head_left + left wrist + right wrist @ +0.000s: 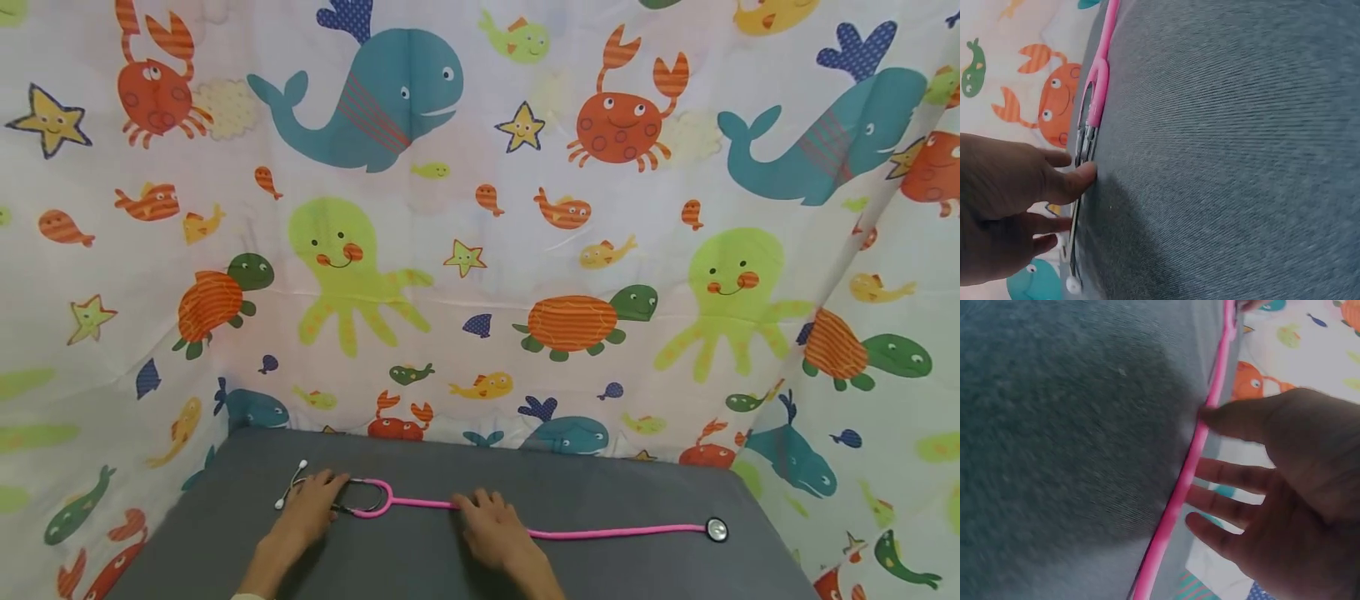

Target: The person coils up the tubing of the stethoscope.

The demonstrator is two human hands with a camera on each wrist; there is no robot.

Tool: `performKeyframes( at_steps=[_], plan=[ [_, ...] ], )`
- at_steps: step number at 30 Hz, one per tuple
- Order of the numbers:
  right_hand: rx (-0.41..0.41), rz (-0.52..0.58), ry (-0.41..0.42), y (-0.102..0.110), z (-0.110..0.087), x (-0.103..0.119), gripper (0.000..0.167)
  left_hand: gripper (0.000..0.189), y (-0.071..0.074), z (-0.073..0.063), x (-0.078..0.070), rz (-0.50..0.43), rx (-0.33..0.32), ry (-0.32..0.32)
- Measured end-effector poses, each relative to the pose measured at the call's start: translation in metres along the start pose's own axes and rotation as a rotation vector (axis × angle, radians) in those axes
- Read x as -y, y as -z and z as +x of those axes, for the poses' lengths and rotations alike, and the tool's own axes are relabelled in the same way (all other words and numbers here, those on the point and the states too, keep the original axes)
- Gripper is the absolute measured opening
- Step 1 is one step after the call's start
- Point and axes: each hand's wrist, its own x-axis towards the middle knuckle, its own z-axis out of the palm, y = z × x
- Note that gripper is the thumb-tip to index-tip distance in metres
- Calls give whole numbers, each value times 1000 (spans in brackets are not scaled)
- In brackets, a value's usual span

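On the grey bench (405,562), the left hand (306,502) touches the metal ear tubes (1076,209) of a pink stethoscope (615,532), fingers loosely extended, hiding part of them. The right hand (492,528), fingers extended, touches and partly covers the hose. The chest piece (717,529) lies at the right. Beyond and at both sides hangs a sea-animal curtain (450,325).

A white cloth (442,217) (printed with crabs (618,125), whales (397,92), turtles (573,323), octopuses (735,262)) hangs behind a grey tabletop (615,492).

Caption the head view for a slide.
A pink stethoscope stretched across a gray surface, left hand near its earpieces, right hand on its tubing.
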Motion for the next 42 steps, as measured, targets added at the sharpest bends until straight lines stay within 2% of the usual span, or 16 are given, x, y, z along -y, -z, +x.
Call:
performKeyframes(
  at_steps=[4, 9, 14, 17, 19, 21, 24, 26, 30, 32, 37, 39, 42],
  plan=[
    [38, 1, -23, -2, -2, -2, 25, 49, -1, -1, -7, 30, 1, 8],
    [105, 59, -79, 6, -7, -2, 22, 41, 4, -7, -15, 84, 10, -19],
    [39, 80, -90, 22, -16, -4, 21, 20, 10, -18, -20, 27, -38, -143],
    [-70, 11, -38, 28, -20, -8, 19, 11, 10, -19, -24, -42, 7, -215],
    [-141, -25, -8, 31, -21, -10, 22, 19, 9, -18, -26, -87, 81, -186],
    [-172, -22, 5, 33, -21, -11, 25, 40, 7, -17, -27, -130, 156, -140],
    [-160, 28, -5, 37, -21, -12, 27, 74, 6, -18, -27, -165, 219, -100],
    [-154, 44, -10, 40, -22, -13, 21, 80, 5, -18, -27, -146, 235, -120],
    [-155, 54, -9, 48, -27, -16, 9, 62, 7, -20, -28, -91, 210, -180],
    [-171, 37, -3, 52, -30, -17, 8, 58, 8, -22, -29, -63, 177, -226],
    [-233, -80, 51, 63, -39, -15, 13, 59, 15, -29, -33, -33, 110, -344],
    [-203, -107, 76, 69, -43, -12, 15, 59, 18, -31, -36, -24, 93, -383],
    [-95, -72, 117, 80, -49, -7, 15, 60, 24, -33, -43, -4, 74, -429]
  ],
)
